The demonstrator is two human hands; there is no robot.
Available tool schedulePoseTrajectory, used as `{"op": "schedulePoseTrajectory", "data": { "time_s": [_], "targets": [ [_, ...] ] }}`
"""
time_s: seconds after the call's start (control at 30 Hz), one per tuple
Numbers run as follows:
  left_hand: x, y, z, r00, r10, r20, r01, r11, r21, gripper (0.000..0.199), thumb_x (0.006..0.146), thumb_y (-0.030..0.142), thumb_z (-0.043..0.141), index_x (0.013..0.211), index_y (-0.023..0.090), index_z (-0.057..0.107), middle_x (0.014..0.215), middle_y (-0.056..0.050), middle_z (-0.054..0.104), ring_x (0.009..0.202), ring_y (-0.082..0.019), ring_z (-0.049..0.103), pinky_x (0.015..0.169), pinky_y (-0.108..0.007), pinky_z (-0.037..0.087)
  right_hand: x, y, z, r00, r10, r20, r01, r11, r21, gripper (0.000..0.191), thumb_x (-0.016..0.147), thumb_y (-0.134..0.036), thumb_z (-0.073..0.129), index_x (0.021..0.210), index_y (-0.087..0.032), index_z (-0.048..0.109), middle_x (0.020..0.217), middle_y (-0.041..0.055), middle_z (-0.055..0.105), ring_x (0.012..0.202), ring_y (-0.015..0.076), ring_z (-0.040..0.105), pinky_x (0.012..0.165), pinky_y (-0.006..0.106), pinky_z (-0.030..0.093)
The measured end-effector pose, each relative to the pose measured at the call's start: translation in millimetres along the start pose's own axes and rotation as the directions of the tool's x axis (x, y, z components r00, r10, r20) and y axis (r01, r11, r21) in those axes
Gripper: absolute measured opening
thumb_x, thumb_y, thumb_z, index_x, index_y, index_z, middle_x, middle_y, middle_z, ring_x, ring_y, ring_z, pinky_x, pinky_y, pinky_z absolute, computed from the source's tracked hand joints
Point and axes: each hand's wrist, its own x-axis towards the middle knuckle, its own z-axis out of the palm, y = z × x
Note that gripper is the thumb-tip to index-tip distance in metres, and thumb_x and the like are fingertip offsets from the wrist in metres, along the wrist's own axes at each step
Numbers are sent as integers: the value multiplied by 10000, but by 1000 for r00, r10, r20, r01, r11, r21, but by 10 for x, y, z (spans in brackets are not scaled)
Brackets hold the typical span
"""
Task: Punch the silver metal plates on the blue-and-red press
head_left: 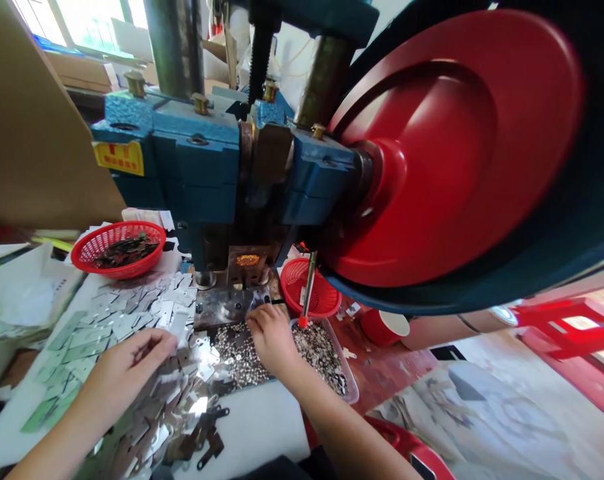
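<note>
My left hand (145,353) is over a spread of flat metal plates (117,320), its thumb and fingers closed together. Whether a plate is pinched in it I cannot make out. My right hand (273,337) reaches to the front of the press die (227,305), fingers bent and drawn together; anything between them is hidden. Beneath and beside that hand lie many small shiny metal pieces (237,357). To its right, a clear plastic tub (352,387) holds more small metal pieces. A metal rod with a red tip (309,283) stands above the tub.
The blue press (197,160) rises ahead, with a large red flywheel (462,147) at right. A red basket (119,270) with dark pieces stands left; another red basket (292,273) is behind the tub. A red cup (385,327) lies to the right. Darker plates (202,433) lie in front.
</note>
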Motion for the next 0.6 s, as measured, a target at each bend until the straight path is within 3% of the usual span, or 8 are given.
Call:
{"op": "schedulePoseTrajectory", "data": {
  "time_s": [0.1, 0.2, 0.3, 0.43, 0.6],
  "targets": [
    [18, 45, 67, 999, 51, 7, -52, 996, 79, 359, 751, 567, 548, 898, 252, 639, 778, 10, 695, 688, -196, 647, 594, -263, 492, 258, -42, 32, 995, 35, -93, -26, 995, 97, 157, 900, -186, 497, 859, -197, 648, 882, 42, 615, 865, 177, 546, 807, 296, 410],
    [76, 119, 107, 997, 69, -33, -66, 993, 101, 448, 783, 531, 524, 1134, 257, 569, 844, -1, 700, 702, -193, 651, 615, -277, 492, 525, -49, 97, 988, 141, -63, -134, 985, 108, 73, 834, -181, 587, 830, -174, 659, 896, 62, 601, 900, 195, 551, 824, 301, 421],
    [168, 208, 151, 993, 115, -35, -110, 989, 103, 402, 805, 518, 502, 1101, 268, 610, 934, -12, 705, 795, -206, 655, 699, -301, 499, 671, -15, 147, 975, 220, -10, -216, 965, 147, 47, 776, -196, 645, 803, -162, 664, 904, 68, 592, 918, 208, 558, 825, 308, 433],
    [345, 388, 308, 974, 223, -34, -222, 975, 23, 297, 838, 445, 474, 961, 256, 668, 1008, -16, 689, 935, -211, 624, 847, -332, 473, 650, 59, 167, 969, 248, -4, -237, 931, 279, 48, 779, -191, 633, 753, -175, 670, 829, 34, 569, 860, 180, 563, 810, 291, 440],
    [617, 635, 603, 951, 293, -102, -295, 956, -3, 292, 838, 382, 458, 927, 224, 687, 954, -41, 680, 911, -220, 615, 853, -364, 476, 507, 105, 201, 963, 241, -124, -147, 849, 508, 123, 829, -192, 563, 840, -188, 685, 847, 25, 562, 809, 150, 561, 746, 254, 458]
  ]
}}
